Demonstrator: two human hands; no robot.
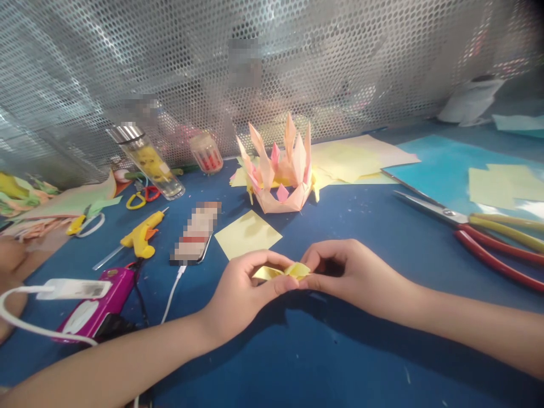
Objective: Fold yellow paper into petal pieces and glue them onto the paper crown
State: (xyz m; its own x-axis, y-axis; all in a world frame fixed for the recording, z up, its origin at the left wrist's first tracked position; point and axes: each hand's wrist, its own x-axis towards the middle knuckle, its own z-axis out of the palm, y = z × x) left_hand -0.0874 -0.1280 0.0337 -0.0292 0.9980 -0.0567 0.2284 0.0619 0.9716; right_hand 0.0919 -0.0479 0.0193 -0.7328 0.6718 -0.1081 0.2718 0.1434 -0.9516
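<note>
Forearms (123, 360) being held over the desk (306, 362).
Folded yellow paper (299, 270) is being pinched by the nearly closed left hand (244, 290) and right hand (357, 275).

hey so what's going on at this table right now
A person's left hand and right hand are pinching a small folded piece of yellow paper between their fingers, above the blue table. A flat pale yellow square lies just beyond the left hand. Farther back stands a peach and pink crown-shaped paper piece, with large scissors off to the right.
</note>
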